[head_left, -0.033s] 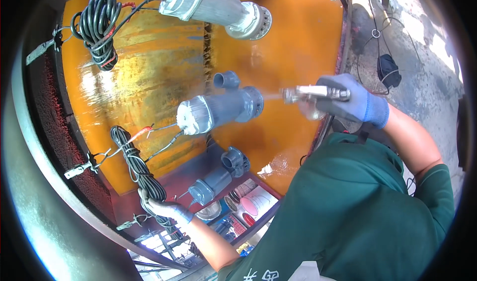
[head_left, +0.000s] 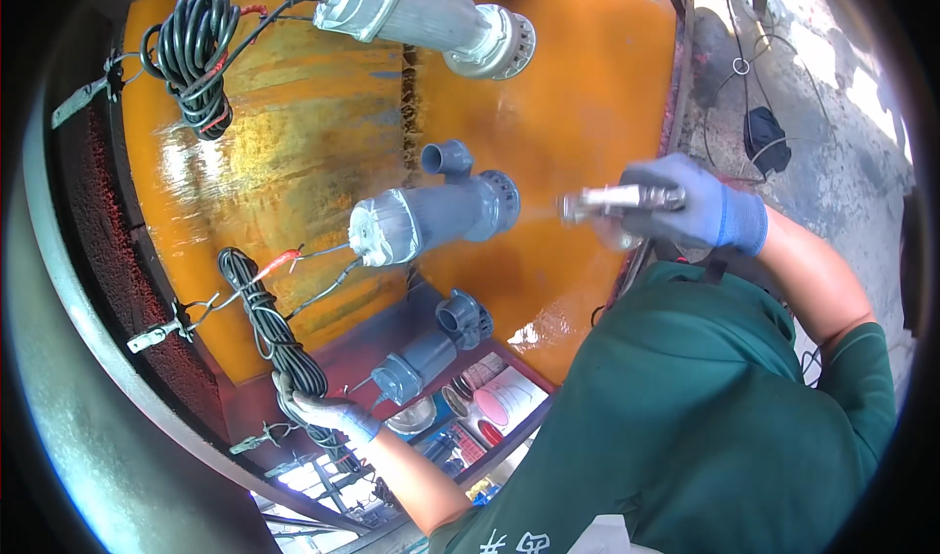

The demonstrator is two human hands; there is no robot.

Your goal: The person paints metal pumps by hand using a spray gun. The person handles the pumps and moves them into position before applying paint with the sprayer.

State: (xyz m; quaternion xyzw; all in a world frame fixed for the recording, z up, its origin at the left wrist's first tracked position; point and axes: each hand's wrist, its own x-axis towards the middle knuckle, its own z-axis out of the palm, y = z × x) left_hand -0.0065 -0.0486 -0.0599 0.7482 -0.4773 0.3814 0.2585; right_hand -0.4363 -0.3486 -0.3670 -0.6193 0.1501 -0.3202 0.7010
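Note:
My right hand (head_left: 685, 201), in a blue-grey glove, is closed round a metal spray gun (head_left: 617, 201). A faint mist runs from its nozzle to the end of a grey submersible pump (head_left: 431, 219), which hangs in the middle by its wires with a short outlet pipe pointing away. Toward the lower left, my gloved left hand (head_left: 323, 412) is wrapped round the coiled black cable (head_left: 269, 324) of that pump. The palm side of its grip is partly hidden. Cable and pump are tied to a metal hook (head_left: 157, 337) by a wire.
Beyond hangs a paler pump (head_left: 421, 15) with its own cable coil (head_left: 196, 59). Nearer me hangs another grey pump (head_left: 421, 358). An orange-coated panel (head_left: 578, 94) stands behind them. Buckets (head_left: 499, 402) sit below, and hoses (head_left: 744, 84) lie on the floor at right.
The spray gun's nozzle has dipped slightly toward me and shifted a little right, with my right hand. My left hand, the cable and the pumps stay where they were.

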